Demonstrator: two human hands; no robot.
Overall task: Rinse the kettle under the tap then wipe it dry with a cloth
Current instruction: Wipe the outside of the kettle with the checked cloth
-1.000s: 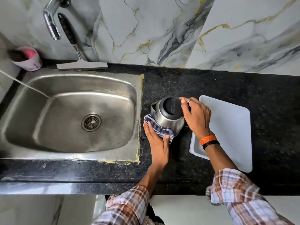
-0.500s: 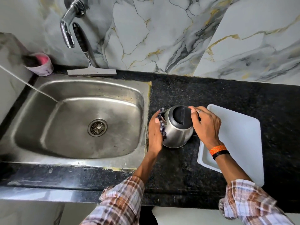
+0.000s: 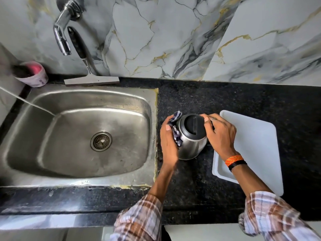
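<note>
Carried up the steel kettle's (image 3: 190, 145) side, the checked cloth (image 3: 176, 130) is pressed by the closed left hand (image 3: 168, 141) while the right hand (image 3: 219, 134) is clamped at the lid, so drying is judged underway and turning is called for next.

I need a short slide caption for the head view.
Left hand wipes the steel kettle with a checked cloth; right hand steadies it.

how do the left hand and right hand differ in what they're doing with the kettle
The left hand presses a checked cloth flat against the kettle wall on the sink side; the right hand is bare and grips the kettle near its black lid on the tray side. The right wrist wears an orange and black band; the left wrist shows none. Both touch the kettle, which stands on the dark counter.
</note>
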